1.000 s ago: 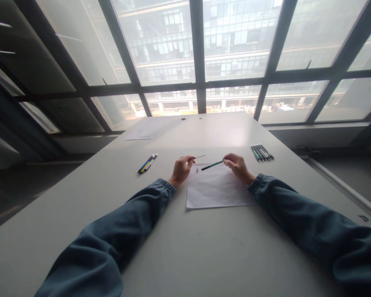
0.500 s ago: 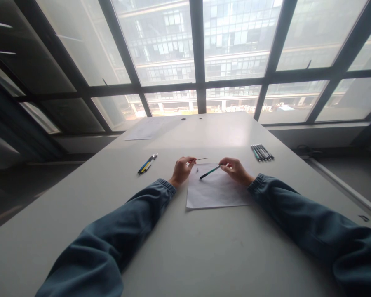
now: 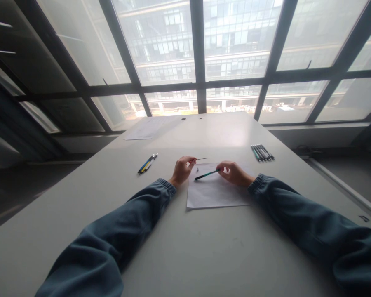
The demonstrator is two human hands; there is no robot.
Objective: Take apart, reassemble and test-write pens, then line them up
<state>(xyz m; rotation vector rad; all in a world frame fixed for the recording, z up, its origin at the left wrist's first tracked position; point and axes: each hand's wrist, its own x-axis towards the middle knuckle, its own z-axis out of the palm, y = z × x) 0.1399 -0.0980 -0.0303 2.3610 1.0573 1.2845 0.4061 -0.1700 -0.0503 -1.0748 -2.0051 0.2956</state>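
Note:
My left hand (image 3: 183, 169) is closed in a pinch on a pen refill (image 3: 203, 158), a thin dark rod that points right. In the fingers of my right hand (image 3: 233, 172) is a green and black pen (image 3: 207, 174). The pen slants down to the left, low over a sheet of white paper (image 3: 218, 196). Between the two hands a small greyish piece (image 3: 197, 169) lies near the paper's upper left; it is too small to make out. My right hand covers part of the paper's right side.
Several pens (image 3: 262, 152) lie side by side on the white table (image 3: 185, 247) at the right. At the left is a small group of pens (image 3: 147, 163) in blue, yellow and white. More paper (image 3: 142, 131) lies at the far left, before the window (image 3: 160, 41).
My right hand has shifted slightly left and down, and the pen's lower end has moved left over the paper, lying flatter. My left hand with the refill has hardly moved.

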